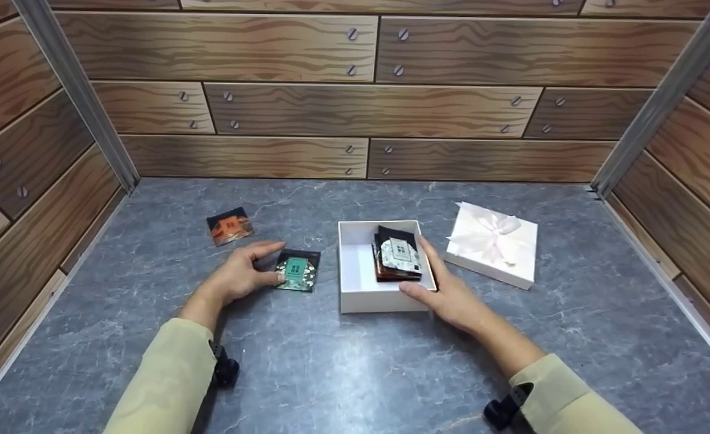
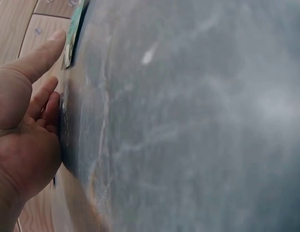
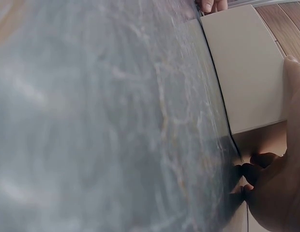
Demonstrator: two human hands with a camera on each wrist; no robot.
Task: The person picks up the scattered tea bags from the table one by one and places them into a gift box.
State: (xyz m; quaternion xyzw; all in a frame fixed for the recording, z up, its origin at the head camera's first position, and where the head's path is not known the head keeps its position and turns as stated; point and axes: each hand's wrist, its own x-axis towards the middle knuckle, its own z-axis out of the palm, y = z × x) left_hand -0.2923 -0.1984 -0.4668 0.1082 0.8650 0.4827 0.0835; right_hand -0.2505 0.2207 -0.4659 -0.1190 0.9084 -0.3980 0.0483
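Observation:
A flat green-and-black sachet [image 1: 296, 270] lies on the table, left of an open white box [image 1: 361, 301]. My left hand [image 1: 238, 276] is at the sachet's left side, thumb tip on its lower left edge and index finger extended by its upper left corner. In the left wrist view, the sachet [image 2: 72, 36] shows edge-on beside the thumb. My right hand [image 1: 453, 295] grips the box at its right front corner, thumb at the front rim and fingers along the right wall. Inside the box, a small stack of sachets [image 1: 398, 254] has a white-and-black one on top.
An orange-and-black sachet [image 1: 230, 226] lies farther back on the left. Right of the box rests its white lid [image 1: 492, 244] with a pale ribbon bow. Wood-patterned walls [image 1: 289, 108] enclose the grey marbled table [image 1: 343, 374] at the back and both sides.

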